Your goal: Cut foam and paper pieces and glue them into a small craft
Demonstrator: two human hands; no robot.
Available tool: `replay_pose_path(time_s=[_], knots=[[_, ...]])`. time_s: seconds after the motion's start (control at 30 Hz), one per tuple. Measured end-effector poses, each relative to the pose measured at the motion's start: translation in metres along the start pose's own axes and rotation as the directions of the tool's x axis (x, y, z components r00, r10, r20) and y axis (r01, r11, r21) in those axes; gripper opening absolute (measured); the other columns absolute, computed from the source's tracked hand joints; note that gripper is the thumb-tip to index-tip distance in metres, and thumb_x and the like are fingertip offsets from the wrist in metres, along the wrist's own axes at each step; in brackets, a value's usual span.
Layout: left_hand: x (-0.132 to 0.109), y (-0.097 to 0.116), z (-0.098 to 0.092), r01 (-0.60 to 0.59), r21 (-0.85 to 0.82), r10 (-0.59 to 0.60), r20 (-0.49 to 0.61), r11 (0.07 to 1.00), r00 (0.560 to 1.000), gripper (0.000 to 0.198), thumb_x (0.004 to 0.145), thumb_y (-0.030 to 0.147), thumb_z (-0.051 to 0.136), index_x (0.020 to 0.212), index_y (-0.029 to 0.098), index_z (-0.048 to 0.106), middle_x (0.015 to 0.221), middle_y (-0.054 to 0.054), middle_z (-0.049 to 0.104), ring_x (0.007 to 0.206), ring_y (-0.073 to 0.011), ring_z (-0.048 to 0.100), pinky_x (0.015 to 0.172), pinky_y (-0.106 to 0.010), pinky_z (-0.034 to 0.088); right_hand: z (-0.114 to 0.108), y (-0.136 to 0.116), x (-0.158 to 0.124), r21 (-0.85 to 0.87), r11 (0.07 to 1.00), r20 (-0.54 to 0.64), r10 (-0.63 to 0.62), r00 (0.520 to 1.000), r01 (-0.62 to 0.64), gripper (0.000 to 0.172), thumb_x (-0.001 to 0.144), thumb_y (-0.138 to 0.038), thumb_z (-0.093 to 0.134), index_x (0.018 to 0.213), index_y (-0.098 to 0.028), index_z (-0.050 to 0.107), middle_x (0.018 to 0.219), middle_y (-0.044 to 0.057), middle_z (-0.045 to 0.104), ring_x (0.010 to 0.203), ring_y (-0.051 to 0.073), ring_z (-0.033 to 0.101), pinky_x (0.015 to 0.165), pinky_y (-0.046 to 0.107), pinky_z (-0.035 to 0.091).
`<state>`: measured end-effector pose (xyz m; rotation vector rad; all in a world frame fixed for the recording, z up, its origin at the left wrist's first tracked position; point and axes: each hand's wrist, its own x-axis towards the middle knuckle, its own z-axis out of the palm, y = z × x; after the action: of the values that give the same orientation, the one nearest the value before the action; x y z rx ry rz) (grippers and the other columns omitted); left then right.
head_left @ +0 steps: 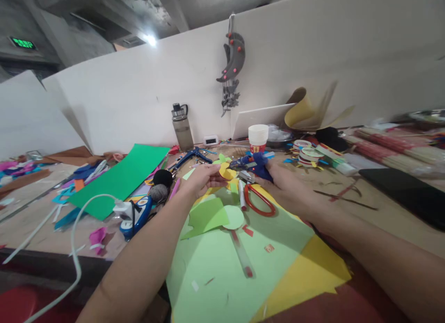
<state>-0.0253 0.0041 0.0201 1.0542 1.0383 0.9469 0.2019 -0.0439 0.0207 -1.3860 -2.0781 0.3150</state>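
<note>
My left hand (203, 180) pinches a rounded yellow paper piece (227, 172) with green paper behind it. My right hand (283, 183) grips a blue hot glue gun (257, 165), its nozzle close to the yellow piece; I cannot tell whether they touch. Below the hands lie orange-handled scissors (266, 214) and a white pen-like stick (242, 195). A cut bright green paper (207, 216), a pale green paper circle (234, 217) and a clear stick with red ends (242, 253) rest on a large pale green sheet (208, 276).
Left are a green sheet (121, 179), a blue power strip with plug (141, 214) and a white cable (74, 249). A bottle (182, 130) and paper cups (258, 135) stand at the back. Tape rolls (309, 156) and a black phone-like slab (406, 193) lie right.
</note>
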Motion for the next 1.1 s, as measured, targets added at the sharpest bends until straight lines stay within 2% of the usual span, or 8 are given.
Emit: replay_pose_path(time_s=[0.27, 0.47, 0.87, 1.1], knots=[[0.0027, -0.0015, -0.0023, -0.029, -0.031, 0.028, -0.042, 0.999, 0.999, 0.018, 0.088, 0.022, 0.059, 0.085, 0.007, 0.069, 0.081, -0.015, 0.074, 0.063, -0.0182, 0.070, 0.068, -0.033, 0.059, -0.0017, -0.0042, -0.0014, -0.035, 0.999, 0.025, 0.034, 0.999, -0.033, 0.021, 0.092, -0.036, 0.045, 0.102, -0.019, 0.053, 0.087, 0.011, 0.070, 0.073, 0.024, 0.063, 0.058, 0.029, 0.042], [0.0030, -0.0013, -0.0035, -0.051, -0.063, 0.046, -0.084, 0.997, 0.995, 0.019, 0.090, 0.019, 0.054, 0.088, 0.007, 0.068, 0.078, -0.014, 0.074, 0.065, -0.0170, 0.070, 0.063, -0.029, 0.060, -0.0028, -0.0075, -0.0038, -0.019, 0.998, 0.063, 0.058, 0.996, -0.056, 0.023, 0.091, -0.034, 0.046, 0.107, -0.019, 0.053, 0.091, 0.011, 0.070, 0.078, 0.025, 0.064, 0.061, 0.029, 0.044], [0.0058, -0.0052, -0.0060, -0.084, -0.034, 0.082, -0.042, 0.996, 0.996, 0.018, 0.088, 0.021, 0.059, 0.088, 0.007, 0.070, 0.083, -0.016, 0.074, 0.065, -0.0173, 0.070, 0.062, -0.029, 0.059, -0.0026, -0.0077, -0.0031, -0.063, 0.994, 0.064, 0.088, 0.994, -0.084, 0.021, 0.092, -0.036, 0.045, 0.103, -0.019, 0.052, 0.092, 0.013, 0.070, 0.078, 0.026, 0.064, 0.062, 0.030, 0.043], [0.0043, -0.0063, -0.0041, -0.048, 0.026, 0.048, 0.009, 0.999, 0.999, 0.018, 0.086, 0.024, 0.062, 0.087, 0.008, 0.070, 0.085, -0.016, 0.075, 0.066, -0.0174, 0.070, 0.067, -0.029, 0.059, -0.0014, -0.0035, -0.0022, -0.048, 0.997, 0.030, 0.065, 0.997, -0.063, 0.024, 0.092, -0.037, 0.044, 0.105, -0.019, 0.053, 0.089, 0.012, 0.070, 0.074, 0.025, 0.063, 0.059, 0.030, 0.042]])
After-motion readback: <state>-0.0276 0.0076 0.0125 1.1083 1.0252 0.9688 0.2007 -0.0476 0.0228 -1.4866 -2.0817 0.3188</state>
